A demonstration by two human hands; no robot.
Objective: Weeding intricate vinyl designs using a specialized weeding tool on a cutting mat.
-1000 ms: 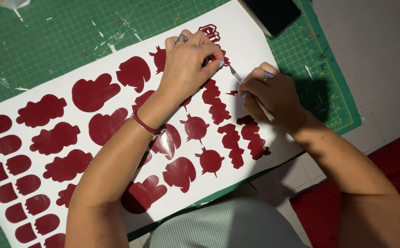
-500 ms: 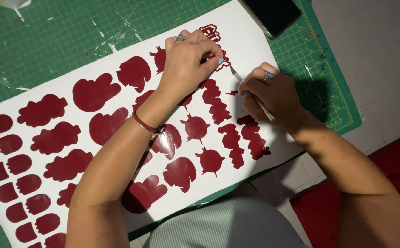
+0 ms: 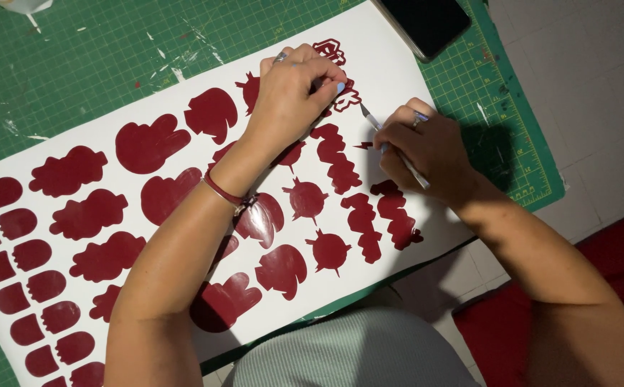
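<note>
A white backing sheet [image 3: 398,72] covered with several dark red vinyl cut-out shapes lies on a green cutting mat [image 3: 97,57]. My left hand [image 3: 297,93] reaches across the sheet, its fingertips pinching a piece of red vinyl at the outlined lettering [image 3: 333,54] near the sheet's far right corner. My right hand [image 3: 426,150] grips a thin silver weeding tool [image 3: 380,132] like a pen, its tip pointing up-left beside the left fingertips. A red bracelet [image 3: 222,193] circles my left wrist.
A black phone [image 3: 426,25] lies on the mat's far right corner. Paper scraps dot the mat [image 3: 183,43]. Pale tiled floor [image 3: 584,86] lies right of the mat, with red fabric [image 3: 613,265] at lower right and a grey-clad knee [image 3: 355,351] at the bottom.
My left fingertips have shifted slightly at the lettering; the right hand and tool stay nearly in place.
</note>
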